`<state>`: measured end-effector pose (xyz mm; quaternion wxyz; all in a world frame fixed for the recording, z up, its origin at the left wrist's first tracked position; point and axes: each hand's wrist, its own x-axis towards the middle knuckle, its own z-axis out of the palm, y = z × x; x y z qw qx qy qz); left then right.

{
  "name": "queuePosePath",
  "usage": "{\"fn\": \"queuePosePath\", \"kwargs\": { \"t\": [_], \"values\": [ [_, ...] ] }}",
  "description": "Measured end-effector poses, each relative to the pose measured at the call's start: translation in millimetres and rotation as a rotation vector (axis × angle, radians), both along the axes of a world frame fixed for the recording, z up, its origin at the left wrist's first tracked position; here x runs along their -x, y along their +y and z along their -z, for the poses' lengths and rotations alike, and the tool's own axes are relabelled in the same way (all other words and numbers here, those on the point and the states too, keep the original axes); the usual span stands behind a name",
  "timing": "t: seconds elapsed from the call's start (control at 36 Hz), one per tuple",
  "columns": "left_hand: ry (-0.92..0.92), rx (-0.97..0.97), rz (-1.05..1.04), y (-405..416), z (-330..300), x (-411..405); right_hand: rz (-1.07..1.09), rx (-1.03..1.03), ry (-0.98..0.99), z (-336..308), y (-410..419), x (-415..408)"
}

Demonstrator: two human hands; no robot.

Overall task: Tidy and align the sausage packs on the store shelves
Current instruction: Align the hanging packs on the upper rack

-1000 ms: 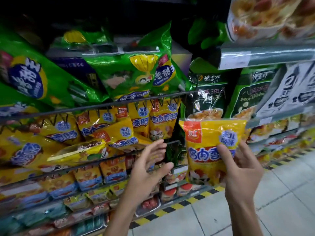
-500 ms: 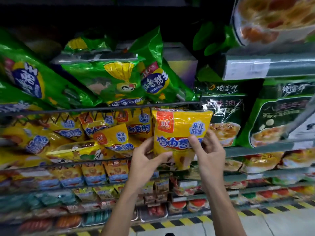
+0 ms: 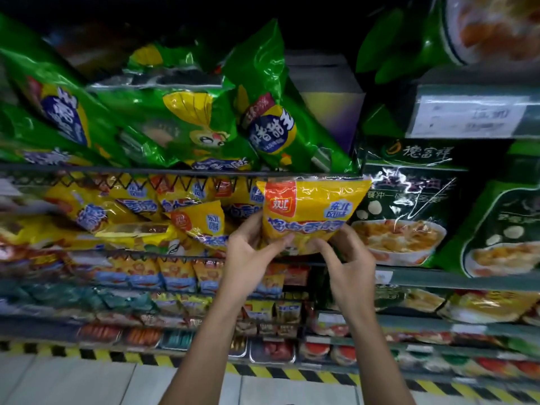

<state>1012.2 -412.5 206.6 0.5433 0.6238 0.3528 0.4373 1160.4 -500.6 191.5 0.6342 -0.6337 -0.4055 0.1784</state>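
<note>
From the head camera, a wire shelf (image 3: pixel 175 171) runs across the upper middle, its thin dark front rail holding back glossy green bags (image 3: pixel 187 124) that lean at angles over the edge. On the tier beneath, crinkly yellow sausage packs (image 3: pixel 146 211) lie jumbled, some tilted, some flat, behind a zigzag wire front. At the right end of that tier the person holds one yellow pack (image 3: pixel 312 211) upright, its top edge just under the upper rail and its shiny film creased. The left hand (image 3: pixel 248 252) grips the pack's lower left corner, fingers curled around it; the right hand (image 3: pixel 347 264) pinches the lower right corner, with thumb and fingers clamped on the film. Just right of the pack stand dark green soup bags (image 3: pixel 409 211) on a solid shelf with a grey front strip. Lower tiers hold small packs and trays, blurred. A yellow-and-black striped strip (image 3: pixel 102 353) edges the pale tiled floor (image 3: pixel 73 384) below.
</note>
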Motion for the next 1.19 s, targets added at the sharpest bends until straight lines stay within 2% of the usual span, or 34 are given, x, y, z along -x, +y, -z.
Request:
{"fn": "queuePosePath", "kwargs": {
  "t": [0.19,0.33,0.47,0.61,0.81,0.92,1.03,1.19],
  "values": [
    [0.083,0.042,0.052,13,20,-5,0.091,0.014,-0.034,17,4,2],
    [0.241,-0.001,0.106,11,39,-15,0.063,0.17,-0.081,44,7,-3],
    [0.327,-0.088,0.05,6,49,-20,0.066,0.251,-0.153,48,8,-2],
    [0.28,-0.126,0.008,6,47,-21,0.149,0.213,-0.127,39,15,6],
    [0.403,-0.178,0.029,7,64,-23,0.321,0.152,-0.154,32,15,11],
    [0.371,-0.224,-0.055,-6,65,-30,0.342,0.167,-0.191,34,12,9],
    [0.245,-0.393,-0.187,-15,62,-31,0.334,0.153,-0.178,36,15,7],
    [0.168,-0.609,-0.15,-28,59,-29,0.347,0.128,-0.19,36,25,5]
  ]
}}
